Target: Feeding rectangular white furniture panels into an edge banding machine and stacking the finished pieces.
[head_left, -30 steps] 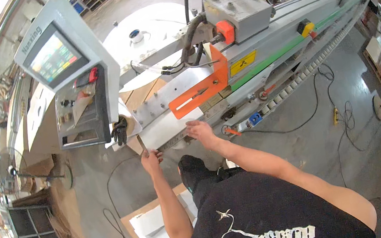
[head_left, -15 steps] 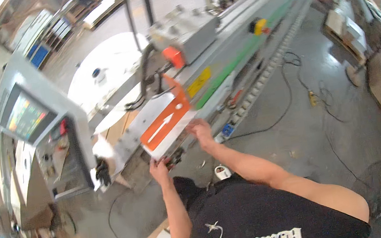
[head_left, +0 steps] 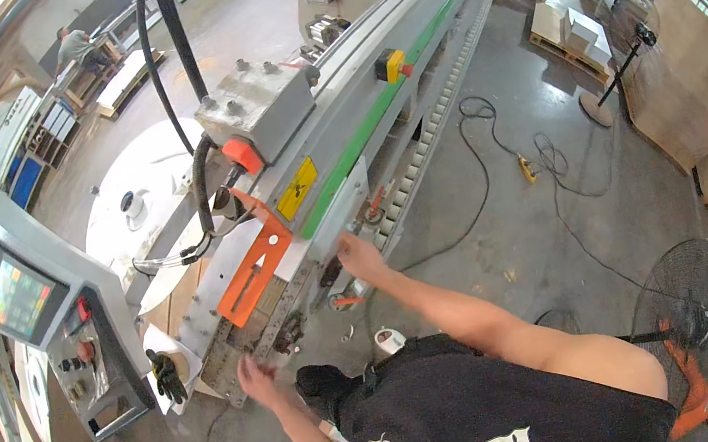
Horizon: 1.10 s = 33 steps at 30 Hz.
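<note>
Your left hand [head_left: 259,379] is released, fingers loosely bent, beside the near end of the metal bed [head_left: 226,364]; nothing shows in it. Your right hand [head_left: 362,257] has its fingers curled near the lower end of a pale flat piece [head_left: 343,209], apparently a panel; you cannot tell from this view whether it grasps it. The piece lies along the machine's front, just beside the green strip [head_left: 362,156].

Handling: expect the piece to be stiff, fairly light and smooth-faced; its corners probably chip. Take hold by the outer long edge, fingers clear of the orange guard [head_left: 267,273].

Count: one pale piece, one guard, one green strip, one control console [head_left: 72,268], one dark glove [head_left: 166,376].
</note>
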Motion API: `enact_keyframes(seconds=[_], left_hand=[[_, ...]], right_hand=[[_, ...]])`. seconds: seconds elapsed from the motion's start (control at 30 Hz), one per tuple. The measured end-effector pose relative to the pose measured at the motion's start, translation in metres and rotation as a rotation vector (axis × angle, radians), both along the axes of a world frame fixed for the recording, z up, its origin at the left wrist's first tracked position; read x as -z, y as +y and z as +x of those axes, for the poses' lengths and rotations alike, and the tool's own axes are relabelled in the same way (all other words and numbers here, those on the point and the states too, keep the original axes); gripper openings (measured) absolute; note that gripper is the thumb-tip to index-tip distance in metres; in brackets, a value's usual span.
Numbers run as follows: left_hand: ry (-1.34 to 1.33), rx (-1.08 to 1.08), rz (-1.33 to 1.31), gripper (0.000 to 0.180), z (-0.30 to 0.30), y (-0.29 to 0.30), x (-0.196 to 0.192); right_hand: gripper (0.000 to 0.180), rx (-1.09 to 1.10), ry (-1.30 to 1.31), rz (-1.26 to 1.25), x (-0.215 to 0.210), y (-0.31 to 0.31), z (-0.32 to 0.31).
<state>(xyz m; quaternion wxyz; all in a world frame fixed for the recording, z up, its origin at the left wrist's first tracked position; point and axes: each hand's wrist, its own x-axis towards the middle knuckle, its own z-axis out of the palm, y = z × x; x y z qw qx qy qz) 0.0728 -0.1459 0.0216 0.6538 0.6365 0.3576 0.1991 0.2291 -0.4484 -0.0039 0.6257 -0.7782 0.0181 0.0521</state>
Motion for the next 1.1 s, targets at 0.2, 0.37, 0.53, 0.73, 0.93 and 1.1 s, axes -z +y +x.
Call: enact_keyframes(seconds=[0.2,0.37,0.53,0.73,0.93,1.1], left_hand=[[0.550,-0.397,0.541,0.047,-0.186,0.128,0.124],[1.352,-0.671,0.070,0.123,-0.294,0.175,0.167],[1.196,-0.603,-0.236,0.144,-0.295,0.129,0.182],[1.285,-1.158,-0.477,0.132,-0.274,0.127,0.171],[1.271,-1.159,-0.484,0.131,-0.293,0.114,0.152],[1.158,-1.121,-0.480,0.132,-0.317,0.105,0.147]], right_hand=[[0.035,-0.144,-0.465,-0.845,0.004,-0.035,-0.046],[0.036,-0.253,-0.533,-0.964,0.003,-0.027,-0.049],[0.044,-0.312,-0.524,-1.153,0.014,-0.027,-0.045],[0.037,-0.399,-0.653,-1.187,0.045,-0.036,-0.029],[0.041,-0.377,-0.604,-1.249,0.051,-0.029,-0.031],[0.036,-0.386,-0.484,-1.236,0.027,-0.020,-0.033]])
